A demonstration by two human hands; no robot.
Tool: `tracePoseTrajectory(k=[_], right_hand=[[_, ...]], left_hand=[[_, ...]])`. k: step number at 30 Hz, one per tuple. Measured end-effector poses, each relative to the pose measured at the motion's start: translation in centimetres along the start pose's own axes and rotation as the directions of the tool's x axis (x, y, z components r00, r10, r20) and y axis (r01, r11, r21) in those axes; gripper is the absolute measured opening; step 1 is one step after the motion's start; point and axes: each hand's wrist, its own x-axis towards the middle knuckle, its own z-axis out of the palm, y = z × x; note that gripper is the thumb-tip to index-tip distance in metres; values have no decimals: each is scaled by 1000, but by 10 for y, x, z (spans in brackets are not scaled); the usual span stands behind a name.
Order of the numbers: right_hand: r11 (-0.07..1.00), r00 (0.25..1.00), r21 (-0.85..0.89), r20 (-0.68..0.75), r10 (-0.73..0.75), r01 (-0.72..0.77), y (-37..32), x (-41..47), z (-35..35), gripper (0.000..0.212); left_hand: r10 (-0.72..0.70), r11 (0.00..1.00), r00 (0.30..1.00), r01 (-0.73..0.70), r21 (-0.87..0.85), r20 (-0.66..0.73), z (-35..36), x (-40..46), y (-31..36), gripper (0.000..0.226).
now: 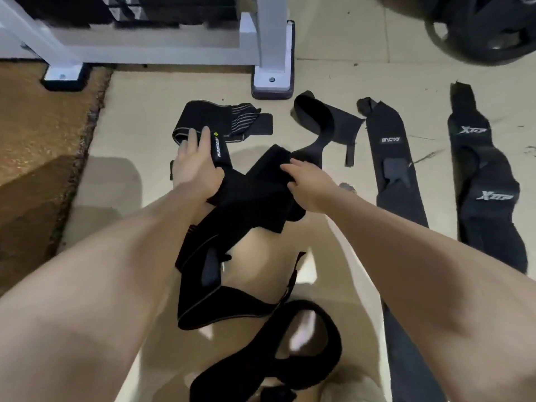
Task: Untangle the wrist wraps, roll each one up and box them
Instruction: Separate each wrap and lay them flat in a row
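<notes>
A tangle of black wrist wraps (249, 198) lies on the tiled floor in front of me and trails down toward my legs. My left hand (195, 163) lies on the wrap with grey stripes and a yellow-green label (203, 120), fingers straight, thumb against the tangle. My right hand (307, 184) pinches a fold at the top of the tangle. A looped black strap (290, 352) lies nearest me. Laid out to the right are a curled black wrap (322, 120), a flat dark wrap with a white logo (391, 158) and a wrap with two white logos (487, 181). No box is in view.
A white metal rack (269, 53) with black rubber feet stands at the back. A brown mat (37, 146) covers the floor on the left. A black weight plate (481, 27) lies at the top right. Bare tile shows between the rack and the wraps.
</notes>
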Motion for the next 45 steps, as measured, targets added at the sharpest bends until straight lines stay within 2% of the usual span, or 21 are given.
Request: tracePoseTrajectory(k=[2,6,8,10,12,14,16,19,21,24,28,30,32,34,35,36,38,40,42,44,45], right_hand=[[997,996,-35,49,72,-70,8,3,2,48],[981,966,-27,174,192,-191,23,3,3,34],[979,973,35,118,197,-203,21,-2,0,35],[968,985,194,-37,168,-158,12,-9,-5,33],[835,984,544,-89,158,-85,-8,-21,-13,28],[536,989,838,23,149,-100,-26,-33,-21,21],[440,992,895,25,127,-79,-30,-39,-24,17],[515,985,857,-93,146,5,-25,-49,-28,23],[549,973,834,-170,156,58,-22,-56,-29,27],[485,984,867,-167,61,117,-26,-70,-28,14],[438,989,888,-150,-7,138,-36,-93,-30,23],[358,986,922,-164,14,148,-42,-106,-33,24],[213,984,963,-175,26,166,-49,-120,-37,25],[73,981,981,-184,54,180,-55,-136,-42,26],[43,977,980,-197,80,194,-57,-144,-44,27],[52,972,977,-209,110,205,-59,-153,-47,27],[186,959,962,-231,165,200,-60,-170,-51,28],[321,941,931,-252,226,173,-62,-187,-54,29],[474,917,866,-306,255,158,-70,-210,-56,26],[688,910,713,-365,199,135,-82,-235,-58,36],[748,907,648,-390,159,147,-85,-246,-58,42]], left_hand=[[-55,998,996,53,43,65,5,11,-4,84],[-226,972,972,229,-42,72,7,6,-6,40],[-153,956,982,175,-234,109,10,-8,-4,39],[-18,873,988,91,-479,154,8,-32,9,47],[63,723,986,61,-688,154,4,-56,28,54],[117,619,989,-1,-786,91,1,-74,48,58],[115,604,993,-73,-794,-4,-5,-82,60,60],[-9,581,999,-29,-814,-42,-17,-84,63,51],[-51,604,998,66,-794,44,-18,-82,56,40],[-14,595,963,226,-771,271,-18,-92,47,27],[64,644,951,193,-741,304,-24,-109,43,25],[22,713,929,244,-657,369,-30,-116,45,17],[-30,755,832,382,-534,554,-38,-131,50,18],[-25,716,724,495,-493,690,-47,-148,50,30],[8,710,729,478,-518,684,-50,-155,50,34],[52,724,773,407,-556,633,-55,-161,51,37],[74,770,901,221,-599,427,-67,-173,53,38],[67,802,979,62,-594,193,-80,-184,61,44],[136,778,990,-80,-624,42,-95,-198,70,54],[208,748,977,-183,-638,-36,-108,-214,76,60],[230,740,970,-229,-633,-82,-113,-221,78,64]])
